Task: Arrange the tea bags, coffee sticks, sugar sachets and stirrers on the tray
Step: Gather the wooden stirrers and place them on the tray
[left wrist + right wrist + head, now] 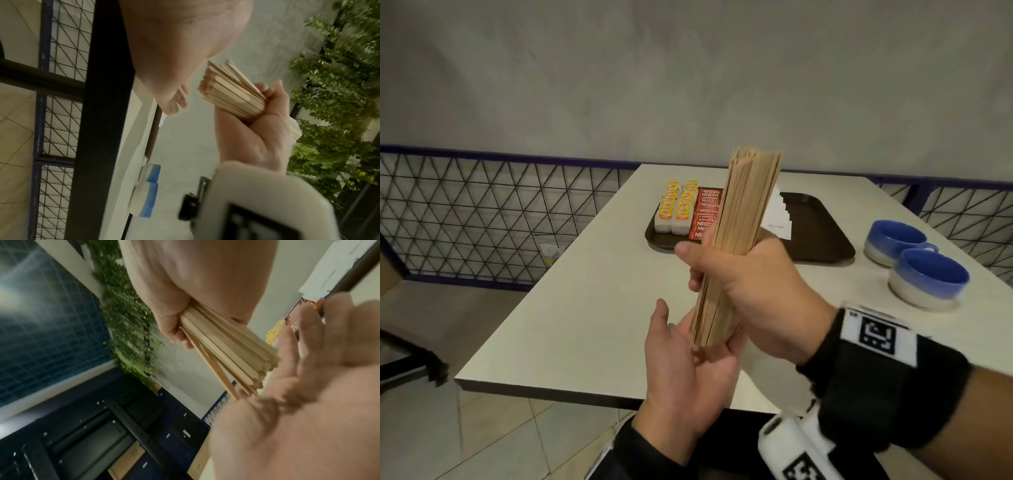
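My right hand (739,284) grips a thick bundle of wooden stirrers (743,219) upright, above the near part of the white table (585,291). Below it my left hand (681,363) lies palm up with straight fingers, and the bundle's lower end meets the palm. The right wrist view shows the stirrers (226,350) fanning slightly toward that open palm (298,402). Behind the bundle, the dark brown tray (822,233) carries yellow tea bags (678,205) in rows at its left, red coffee sticks (705,212) beside them, and white sugar sachets (779,212), partly hidden by the bundle.
Two blue and white cups (897,240) (928,277) stand on the table right of the tray. The tray's right half is bare. A wire mesh fence (482,212) runs behind the table, and tiled floor lies to the left.
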`<state>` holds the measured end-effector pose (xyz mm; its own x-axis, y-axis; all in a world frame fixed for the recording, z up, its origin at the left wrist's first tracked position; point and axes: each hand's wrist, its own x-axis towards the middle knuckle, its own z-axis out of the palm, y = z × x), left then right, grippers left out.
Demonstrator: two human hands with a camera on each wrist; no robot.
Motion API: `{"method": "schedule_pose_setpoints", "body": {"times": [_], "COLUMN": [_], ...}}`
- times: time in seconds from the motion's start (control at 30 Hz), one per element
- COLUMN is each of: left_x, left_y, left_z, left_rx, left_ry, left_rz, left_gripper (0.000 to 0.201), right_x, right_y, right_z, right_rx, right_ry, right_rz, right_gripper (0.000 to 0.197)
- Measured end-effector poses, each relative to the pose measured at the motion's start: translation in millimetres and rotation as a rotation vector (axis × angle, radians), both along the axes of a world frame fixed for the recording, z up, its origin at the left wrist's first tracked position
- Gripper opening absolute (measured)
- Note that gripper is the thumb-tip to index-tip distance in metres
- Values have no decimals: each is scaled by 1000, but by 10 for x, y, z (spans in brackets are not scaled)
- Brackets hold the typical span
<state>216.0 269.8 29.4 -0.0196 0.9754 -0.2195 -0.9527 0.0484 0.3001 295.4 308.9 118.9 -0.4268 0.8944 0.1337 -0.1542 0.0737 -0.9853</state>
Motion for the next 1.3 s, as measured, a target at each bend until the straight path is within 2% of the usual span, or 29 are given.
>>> {"method": "schedule_pose_setpoints", "body": {"times": [0.1,0.23,0.5,0.7,0.9,1.03,1.3], "left_x": [-8,-5,3,4,-3,-5,2], "left_y": [-37,-39,-5,-14,-8,3,-12], "left_z": [16,26,81,94,56,40,71], "left_rx": [-8,-30,12,-19,0,-10,12], "left_ry": [-13,-14,-98,-4,-9,-14,-20], "left_rz": [23,29,38,26,-3,7,5], "left_gripper": [76,74,61,64,74,74,69], "right_x": [-83,-81,-106,-67,-21,-12,10], "right_y": [-32,-40,-141,-109,-54,-74,-94], "right_z": [-198,-226,-324,-271,-244,-252,-230], "right_rx": [-18,1,-63,-93,-106,-106,-170], "right_ry": [-30,22,45,108,136,92,104], "right_rz": [-23,-58,-50,-47,-68,-68,-33], "right_gripper": [18,16,27,15,20,28,18]}}
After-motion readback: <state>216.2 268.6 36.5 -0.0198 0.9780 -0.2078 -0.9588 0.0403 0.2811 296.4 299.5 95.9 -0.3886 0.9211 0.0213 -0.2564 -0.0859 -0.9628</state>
